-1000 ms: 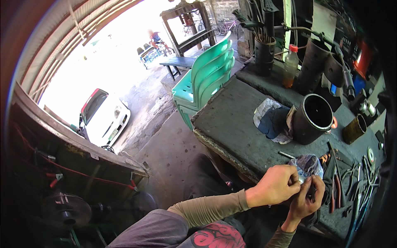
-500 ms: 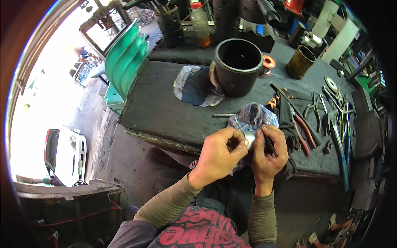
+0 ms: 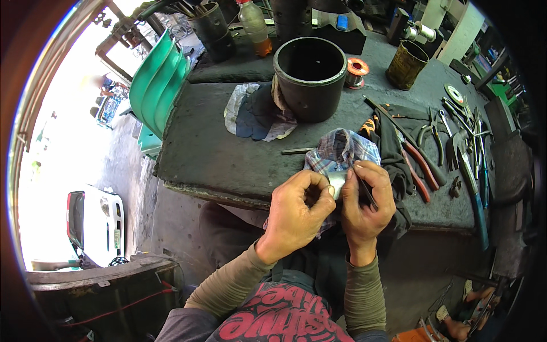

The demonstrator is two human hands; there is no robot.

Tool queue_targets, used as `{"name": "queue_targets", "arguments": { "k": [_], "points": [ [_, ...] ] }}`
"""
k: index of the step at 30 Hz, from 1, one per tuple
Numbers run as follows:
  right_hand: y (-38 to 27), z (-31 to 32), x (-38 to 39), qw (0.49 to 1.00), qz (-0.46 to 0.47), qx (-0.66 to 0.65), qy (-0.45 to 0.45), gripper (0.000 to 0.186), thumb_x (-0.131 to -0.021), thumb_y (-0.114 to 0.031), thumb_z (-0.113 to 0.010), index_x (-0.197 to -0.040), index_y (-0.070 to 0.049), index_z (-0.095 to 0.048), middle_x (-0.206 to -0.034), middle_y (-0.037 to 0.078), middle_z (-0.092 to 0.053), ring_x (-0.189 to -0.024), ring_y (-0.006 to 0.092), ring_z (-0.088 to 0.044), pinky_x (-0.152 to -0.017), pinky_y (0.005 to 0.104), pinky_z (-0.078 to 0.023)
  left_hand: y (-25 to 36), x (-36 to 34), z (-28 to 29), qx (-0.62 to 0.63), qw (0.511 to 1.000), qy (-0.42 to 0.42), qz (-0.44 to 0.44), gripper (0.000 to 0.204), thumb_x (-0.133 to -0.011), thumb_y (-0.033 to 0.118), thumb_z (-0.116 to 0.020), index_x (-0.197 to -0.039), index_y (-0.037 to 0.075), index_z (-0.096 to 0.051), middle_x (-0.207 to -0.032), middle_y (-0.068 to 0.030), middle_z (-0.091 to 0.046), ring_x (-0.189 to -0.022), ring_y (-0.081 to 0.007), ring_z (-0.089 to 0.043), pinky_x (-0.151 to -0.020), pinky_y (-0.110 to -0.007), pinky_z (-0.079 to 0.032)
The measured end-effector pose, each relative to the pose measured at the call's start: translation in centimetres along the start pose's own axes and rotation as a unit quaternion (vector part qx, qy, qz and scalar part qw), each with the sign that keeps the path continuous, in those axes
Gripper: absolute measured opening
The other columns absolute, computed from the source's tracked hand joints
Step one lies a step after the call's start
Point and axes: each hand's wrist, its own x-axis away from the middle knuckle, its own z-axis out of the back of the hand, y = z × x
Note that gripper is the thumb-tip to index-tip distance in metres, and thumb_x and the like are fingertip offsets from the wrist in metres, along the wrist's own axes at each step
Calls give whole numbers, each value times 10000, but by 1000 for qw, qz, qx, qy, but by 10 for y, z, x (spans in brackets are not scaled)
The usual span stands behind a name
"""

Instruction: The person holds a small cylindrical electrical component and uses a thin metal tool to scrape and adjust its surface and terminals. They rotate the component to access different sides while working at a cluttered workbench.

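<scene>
Near the bench's front edge my left hand (image 3: 299, 211) pinches a small silver metal piece (image 3: 337, 182) between thumb and forefinger. My right hand (image 3: 367, 202) grips the same piece from the other side, with a thin dark strip (image 3: 371, 199) along its fingers. Just behind them a crumpled plaid cloth (image 3: 330, 148) partly rests on the bench (image 3: 216, 171). A short dark bar (image 3: 296, 151) lies left of the cloth, and a dark cloth (image 3: 390, 157) with pliers (image 3: 421, 171) lies to the right.
A black cylinder (image 3: 310, 100), stained paper (image 3: 253, 114), solder spool (image 3: 356, 74), rusty can (image 3: 405, 68), bottle (image 3: 256, 31) and several tools (image 3: 473, 154) occupy the bench. Green chairs (image 3: 148, 97) stand left; outside are a white car (image 3: 94, 228) and a person (image 3: 108, 85).
The view has swung right since a second ago, then slightly further, bringing the bench's tools toward the middle. Both hands still hold the silver piece.
</scene>
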Motion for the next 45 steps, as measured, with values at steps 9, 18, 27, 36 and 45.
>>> {"name": "queue_targets", "arguments": {
  "k": [9,18,27,36,45],
  "points": [
    [0,1,-1,1000,5,2,-1,209,-878,76,-789,-1065,18,-718,-1055,162,-750,-942,297,-726,-860,366,-591,-4,1,-2,-1,1000,8,5,121,-930,52,-756,-975,-18,-668,-886,-93,-694,-752,-150,-669,-692,-328,-547],
    [0,1,-2,1000,14,13,-5,216,-873,70,-793,-1067,9,-719,-1056,155,-750,-951,307,-726,-867,377,-589,-7,1,-3,-30,999,4,-37,92,-998,51,-710,-1003,-17,-648,-833,-7,-626,-724,-65,-561,-637,-259,-472],
    [-2,2,-1,1000,3,18,-16,172,-927,67,-775,-1080,24,-709,-1081,180,-761,-960,262,-745,-890,350,-590,2,2,2,91,996,-2,14,92,-1065,36,-661,-1108,-40,-631,-937,-44,-683,-832,-70,-639,-778,-247,-568],
    [0,1,-2,1000,11,6,-3,221,-869,78,-789,-1061,4,-710,-1052,152,-745,-942,309,-719,-850,381,-588,14,3,0,-132,986,28,-97,101,-976,14,-766,-1015,-56,-704,-869,-70,-741,-759,-84,-700,-676,-256,-583],
    [2,2,-1,1000,14,15,-6,222,-863,72,-788,-1060,5,-710,-1057,158,-741,-941,318,-719,-847,387,-587,7,2,-5,-108,990,24,-85,73,-978,-2,-725,-961,-30,-660,-765,3,-630,-665,-26,-545,-593,-230,-461]
  ]
}}
